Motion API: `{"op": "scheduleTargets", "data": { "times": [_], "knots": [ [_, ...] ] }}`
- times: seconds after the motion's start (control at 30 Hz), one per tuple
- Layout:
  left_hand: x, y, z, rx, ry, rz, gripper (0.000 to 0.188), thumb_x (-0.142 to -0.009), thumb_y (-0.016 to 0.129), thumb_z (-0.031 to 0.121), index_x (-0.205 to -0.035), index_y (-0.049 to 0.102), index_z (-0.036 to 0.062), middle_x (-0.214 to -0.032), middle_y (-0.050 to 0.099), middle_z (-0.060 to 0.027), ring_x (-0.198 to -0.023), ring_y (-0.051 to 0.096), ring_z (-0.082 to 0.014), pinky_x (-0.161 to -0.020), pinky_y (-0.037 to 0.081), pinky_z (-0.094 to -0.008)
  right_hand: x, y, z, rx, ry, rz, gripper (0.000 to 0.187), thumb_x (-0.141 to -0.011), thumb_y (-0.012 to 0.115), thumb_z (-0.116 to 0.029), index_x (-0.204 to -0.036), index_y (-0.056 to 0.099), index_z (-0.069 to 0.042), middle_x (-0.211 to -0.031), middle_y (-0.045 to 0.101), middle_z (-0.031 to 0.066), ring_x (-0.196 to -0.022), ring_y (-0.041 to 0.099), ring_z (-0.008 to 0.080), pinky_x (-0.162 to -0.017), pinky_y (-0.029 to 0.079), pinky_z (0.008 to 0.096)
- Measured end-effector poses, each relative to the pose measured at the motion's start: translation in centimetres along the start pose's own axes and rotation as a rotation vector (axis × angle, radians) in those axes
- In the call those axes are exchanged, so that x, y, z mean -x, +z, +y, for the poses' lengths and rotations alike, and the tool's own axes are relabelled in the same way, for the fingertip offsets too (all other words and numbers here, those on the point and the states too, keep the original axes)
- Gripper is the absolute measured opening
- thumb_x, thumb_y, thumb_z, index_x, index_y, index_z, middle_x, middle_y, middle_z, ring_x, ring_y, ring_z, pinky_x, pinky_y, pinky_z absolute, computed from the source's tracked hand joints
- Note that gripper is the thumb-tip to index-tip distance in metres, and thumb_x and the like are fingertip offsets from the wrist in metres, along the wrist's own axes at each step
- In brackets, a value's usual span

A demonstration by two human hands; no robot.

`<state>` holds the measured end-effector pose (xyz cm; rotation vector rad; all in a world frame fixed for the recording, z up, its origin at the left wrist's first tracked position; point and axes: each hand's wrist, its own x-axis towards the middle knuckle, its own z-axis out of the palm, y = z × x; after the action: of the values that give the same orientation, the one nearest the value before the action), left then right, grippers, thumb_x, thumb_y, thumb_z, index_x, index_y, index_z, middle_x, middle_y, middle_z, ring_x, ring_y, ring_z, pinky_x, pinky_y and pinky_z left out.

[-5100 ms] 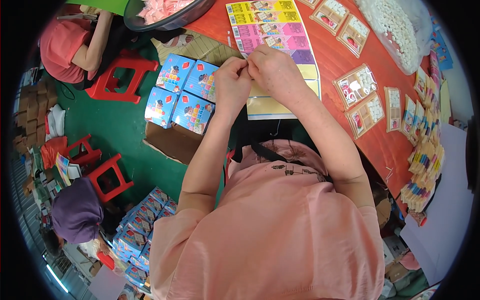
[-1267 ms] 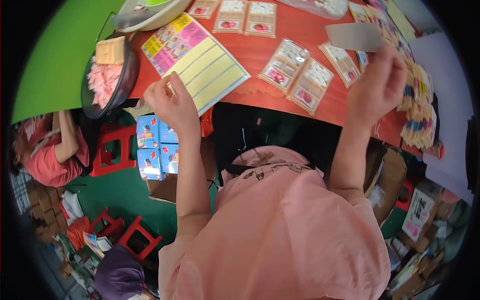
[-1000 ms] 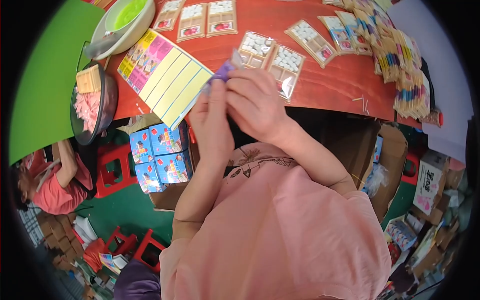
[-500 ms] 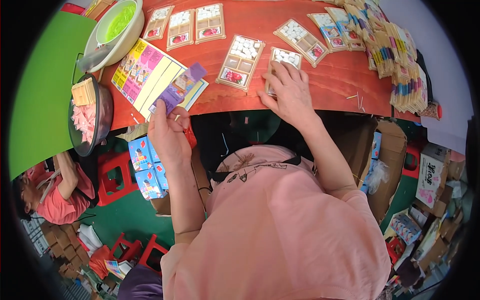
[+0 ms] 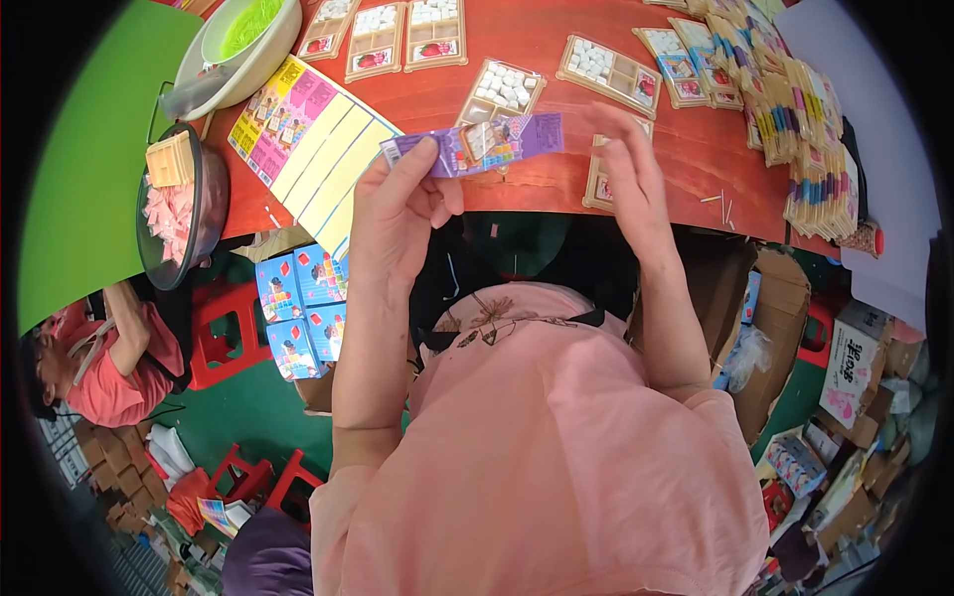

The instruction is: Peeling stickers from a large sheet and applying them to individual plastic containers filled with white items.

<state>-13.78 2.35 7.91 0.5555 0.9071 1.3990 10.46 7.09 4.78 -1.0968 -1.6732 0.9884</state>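
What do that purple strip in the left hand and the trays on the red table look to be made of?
The purple strip, pinched by the left hand, looks like thin printed card or glossy paper: flat, sharp-edged, holding straight unsupported. The compartment trays seem thin moulded plastic backed by printed card, judging by their raised dividers. The table looks like smooth red laminate or sheet; which one is unclear.

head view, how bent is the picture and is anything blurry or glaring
Head view: strong fisheye, so the red table edge curves and a black ring frames the picture; lighting is even, without harsh glare; the purple packet in the left hand is fairly sharp, the right hand slightly soft, and the boxes near the rim look squeezed.
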Motion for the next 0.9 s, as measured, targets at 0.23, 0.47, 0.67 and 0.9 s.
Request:
{"op": "scheduleTargets", "data": {
  "times": [0.23,0.47,0.67,0.9],
  "knots": [
    [-1.5,-2.2,-0.6,-0.208,-0.169,0.037,0.019,-0.095,0.065,0.020,-0.096,0.067,0.0014,-0.075,0.068,-0.0072,-0.056,0.061,-0.0106,-0.045,0.038,-0.0210,0.0,2.4,0.3,-0.438,0.322,-0.065,0.035,-0.097,0.061,-0.010,-0.130,0.052,-0.005,-0.099,0.061,-0.0016,-0.093,0.056,0.0063,-0.085,0.044,0.0222],
    [-4.2,-1.8,-1.2,-0.232,-0.129,0.128,0.025,-0.097,0.065,0.025,-0.104,0.069,0.0007,-0.083,0.072,-0.0076,-0.067,0.065,-0.0113,-0.052,0.045,-0.0213,-3.2,2.4,1.2,-0.370,0.309,0.129,0.024,-0.097,0.060,-0.010,-0.120,0.062,-0.004,-0.094,0.058,-0.0042,-0.088,0.053,0.0049,-0.082,0.044,0.0212],
    [-7.6,1.1,-3.9,-1.269,0.851,-0.103,0.054,-0.093,0.064,0.039,-0.131,0.057,0.0007,-0.127,0.061,-0.0208,-0.124,0.053,-0.0343,-0.102,0.042,-0.0422,-2.2,-0.6,0.6,-0.391,0.162,0.259,0.027,-0.098,0.057,-0.005,-0.124,0.061,-0.003,-0.099,0.060,-0.0019,-0.091,0.056,0.0055,-0.084,0.046,0.0227],
    [-6.8,2.0,-5.3,-1.290,0.845,-0.404,0.073,-0.090,0.064,0.046,-0.144,0.039,0.0032,-0.142,0.052,-0.0134,-0.134,0.042,-0.0378,-0.112,0.030,-0.0524,2.5,-8.5,-2.1,-0.330,-0.115,0.507,0.031,-0.096,0.053,0.004,-0.126,0.057,0.000,-0.114,0.063,0.0089,-0.103,0.060,0.0159,-0.093,0.048,0.0309]
  ]
}}
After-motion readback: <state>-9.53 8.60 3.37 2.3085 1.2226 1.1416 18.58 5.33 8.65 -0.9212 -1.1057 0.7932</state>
